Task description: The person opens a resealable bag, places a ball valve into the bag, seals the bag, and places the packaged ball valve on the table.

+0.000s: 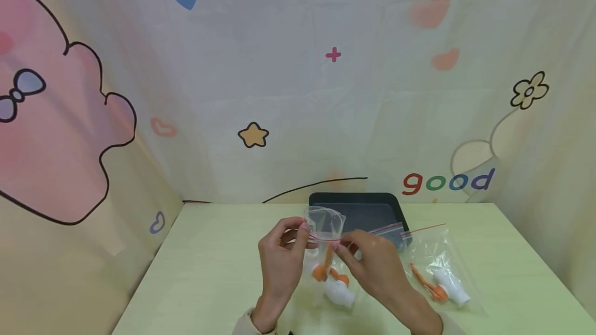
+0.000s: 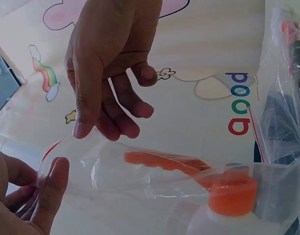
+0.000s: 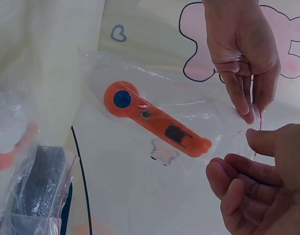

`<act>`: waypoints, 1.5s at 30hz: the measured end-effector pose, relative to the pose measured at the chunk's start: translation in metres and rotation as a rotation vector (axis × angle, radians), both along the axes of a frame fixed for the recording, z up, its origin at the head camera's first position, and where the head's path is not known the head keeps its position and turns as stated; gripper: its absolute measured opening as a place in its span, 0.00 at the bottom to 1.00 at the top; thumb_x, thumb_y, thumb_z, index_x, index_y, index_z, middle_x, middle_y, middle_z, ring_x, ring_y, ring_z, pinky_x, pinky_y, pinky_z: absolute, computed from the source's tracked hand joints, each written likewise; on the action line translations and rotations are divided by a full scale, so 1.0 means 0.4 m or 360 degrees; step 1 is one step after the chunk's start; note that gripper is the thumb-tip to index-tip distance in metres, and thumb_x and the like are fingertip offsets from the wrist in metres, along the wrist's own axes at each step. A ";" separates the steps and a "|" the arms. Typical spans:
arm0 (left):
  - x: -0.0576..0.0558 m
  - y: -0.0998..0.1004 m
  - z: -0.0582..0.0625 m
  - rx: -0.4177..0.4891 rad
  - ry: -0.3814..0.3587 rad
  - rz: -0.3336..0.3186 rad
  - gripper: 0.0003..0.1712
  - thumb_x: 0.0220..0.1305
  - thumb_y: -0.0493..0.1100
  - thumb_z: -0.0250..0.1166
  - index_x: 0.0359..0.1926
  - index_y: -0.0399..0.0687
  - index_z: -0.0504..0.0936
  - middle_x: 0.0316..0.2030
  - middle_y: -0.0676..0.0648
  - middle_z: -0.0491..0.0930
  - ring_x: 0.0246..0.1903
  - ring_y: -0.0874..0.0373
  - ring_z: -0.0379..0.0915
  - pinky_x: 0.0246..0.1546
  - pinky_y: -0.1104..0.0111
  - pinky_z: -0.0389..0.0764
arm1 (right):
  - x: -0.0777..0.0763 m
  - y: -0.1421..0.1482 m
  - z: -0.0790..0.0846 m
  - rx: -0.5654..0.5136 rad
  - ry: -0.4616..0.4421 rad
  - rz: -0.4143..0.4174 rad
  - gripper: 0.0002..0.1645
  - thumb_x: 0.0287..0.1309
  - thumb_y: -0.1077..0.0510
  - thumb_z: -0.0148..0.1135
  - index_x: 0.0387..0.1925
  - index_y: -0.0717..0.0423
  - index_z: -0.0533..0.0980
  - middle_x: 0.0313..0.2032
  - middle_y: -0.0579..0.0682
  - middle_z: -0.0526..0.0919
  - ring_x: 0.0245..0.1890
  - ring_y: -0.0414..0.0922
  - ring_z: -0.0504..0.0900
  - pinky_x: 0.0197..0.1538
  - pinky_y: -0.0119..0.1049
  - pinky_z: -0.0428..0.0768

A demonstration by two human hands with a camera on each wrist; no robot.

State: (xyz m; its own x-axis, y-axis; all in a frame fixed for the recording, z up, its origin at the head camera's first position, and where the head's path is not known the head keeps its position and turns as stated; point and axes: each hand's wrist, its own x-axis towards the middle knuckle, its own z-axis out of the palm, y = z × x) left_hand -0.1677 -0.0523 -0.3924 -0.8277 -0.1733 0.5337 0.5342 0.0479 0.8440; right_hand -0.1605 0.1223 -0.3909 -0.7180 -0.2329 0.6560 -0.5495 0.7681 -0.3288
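In the head view, a clear zip bag (image 1: 326, 221) with a red seal line is raised between both hands. My left hand (image 1: 284, 255) pinches its mouth on the left side, and my right hand (image 1: 372, 257) pinches the seal on the right. Inside hangs an orange part with a long flat handle (image 3: 162, 127); its round end (image 3: 122, 99) shows a blue disc in the right wrist view. A white rounded body (image 1: 339, 293) appears below the hands. From the left wrist, the orange collar (image 2: 233, 196) sits just above white plastic.
To the right, another clear zip bag (image 1: 430, 242) lies on the table (image 1: 209, 262) with an orange handle (image 1: 435, 291) and a white piece (image 1: 451, 286) in it. A dark tray (image 1: 356, 213) stands at the back, with a bag's red-edged top (image 1: 388, 229) overlapping its front. A printed curtain (image 1: 288, 66) hangs behind.
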 end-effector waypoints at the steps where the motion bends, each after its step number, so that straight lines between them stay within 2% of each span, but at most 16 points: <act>1: 0.000 0.000 0.000 -0.0004 0.0001 -0.0010 0.05 0.66 0.39 0.64 0.39 0.41 0.84 0.33 0.37 0.83 0.23 0.57 0.85 0.26 0.66 0.85 | -0.002 0.001 -0.001 0.0000 0.0011 0.0001 0.06 0.50 0.57 0.75 0.30 0.51 0.84 0.23 0.39 0.83 0.22 0.29 0.76 0.26 0.24 0.72; 6: 0.003 0.000 -0.001 -0.0015 -0.0029 -0.0057 0.05 0.66 0.39 0.64 0.39 0.41 0.83 0.31 0.38 0.83 0.23 0.58 0.84 0.25 0.65 0.85 | -0.006 0.005 0.000 0.0007 0.0073 0.0032 0.05 0.50 0.60 0.74 0.30 0.51 0.84 0.24 0.39 0.85 0.22 0.29 0.76 0.26 0.23 0.72; 13: 0.005 -0.007 0.000 -0.0021 -0.0157 -0.0084 0.03 0.66 0.38 0.64 0.37 0.44 0.84 0.28 0.39 0.84 0.17 0.61 0.81 0.25 0.65 0.85 | -0.007 0.016 0.023 -0.0111 0.0265 0.0179 0.08 0.45 0.64 0.75 0.28 0.52 0.83 0.23 0.39 0.83 0.19 0.27 0.65 0.23 0.17 0.65; 16: 0.007 -0.013 -0.001 -0.0059 -0.0214 -0.0069 0.03 0.66 0.38 0.64 0.36 0.46 0.84 0.26 0.40 0.84 0.15 0.61 0.80 0.25 0.66 0.84 | -0.009 0.025 0.039 -0.0120 0.0267 0.0221 0.09 0.45 0.65 0.75 0.28 0.52 0.83 0.23 0.39 0.84 0.19 0.26 0.66 0.24 0.16 0.65; 19: 0.008 -0.020 -0.002 -0.0100 -0.0218 -0.0026 0.04 0.66 0.38 0.64 0.35 0.47 0.84 0.24 0.44 0.82 0.15 0.61 0.78 0.22 0.67 0.83 | -0.009 0.037 0.054 -0.0109 0.0243 0.0237 0.09 0.45 0.66 0.75 0.29 0.52 0.83 0.24 0.40 0.84 0.20 0.27 0.66 0.24 0.16 0.66; 24: 0.008 -0.036 0.001 -0.0211 -0.0081 0.0107 0.06 0.65 0.37 0.64 0.33 0.50 0.85 0.21 0.50 0.80 0.16 0.62 0.77 0.19 0.70 0.79 | -0.011 0.063 0.079 -0.0060 0.0249 0.0211 0.08 0.46 0.65 0.75 0.29 0.52 0.84 0.24 0.38 0.84 0.21 0.28 0.70 0.26 0.18 0.70; 30: 0.010 -0.046 0.010 -0.0399 0.0193 0.0217 0.07 0.65 0.35 0.63 0.35 0.51 0.85 0.24 0.53 0.82 0.23 0.67 0.76 0.26 0.71 0.80 | -0.013 0.088 0.100 0.0037 0.0235 0.0192 0.08 0.47 0.66 0.74 0.30 0.53 0.83 0.25 0.40 0.84 0.22 0.28 0.74 0.27 0.23 0.76; 34: 0.013 -0.043 0.020 -0.0524 0.0394 0.0172 0.07 0.63 0.33 0.63 0.37 0.49 0.84 0.28 0.53 0.82 0.27 0.65 0.76 0.28 0.72 0.80 | -0.016 0.096 0.102 0.0070 0.0258 0.0224 0.08 0.48 0.66 0.73 0.29 0.53 0.83 0.25 0.40 0.84 0.22 0.28 0.73 0.26 0.22 0.74; 38: 0.017 -0.027 0.030 -0.0706 0.0539 0.0104 0.09 0.62 0.33 0.63 0.41 0.48 0.83 0.35 0.51 0.82 0.33 0.62 0.77 0.33 0.70 0.80 | -0.015 0.098 0.100 0.0087 0.0300 0.0265 0.08 0.47 0.66 0.72 0.28 0.52 0.82 0.25 0.39 0.83 0.22 0.29 0.73 0.27 0.21 0.72; 41: 0.020 -0.010 0.037 -0.0881 0.0582 0.0072 0.11 0.62 0.36 0.64 0.46 0.46 0.82 0.42 0.50 0.82 0.42 0.59 0.78 0.42 0.67 0.81 | -0.011 0.096 0.101 0.0098 0.0323 0.0283 0.08 0.45 0.66 0.73 0.27 0.52 0.82 0.24 0.39 0.83 0.23 0.29 0.74 0.27 0.21 0.72; 45: 0.022 0.008 0.048 -0.1090 0.0509 -0.0010 0.18 0.65 0.42 0.64 0.56 0.48 0.79 0.52 0.52 0.79 0.55 0.59 0.74 0.54 0.65 0.79 | -0.005 0.089 0.103 0.0115 0.0354 0.0303 0.09 0.44 0.67 0.74 0.29 0.53 0.82 0.25 0.40 0.84 0.23 0.31 0.76 0.28 0.23 0.74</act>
State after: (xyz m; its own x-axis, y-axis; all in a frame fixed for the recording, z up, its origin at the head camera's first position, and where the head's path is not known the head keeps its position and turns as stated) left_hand -0.1589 -0.0489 -0.3733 -0.6140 0.2876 0.7350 0.7502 0.5021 0.4302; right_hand -0.1627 0.1580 -0.3496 -0.4973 -0.4012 0.7692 -0.7382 0.6615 -0.1323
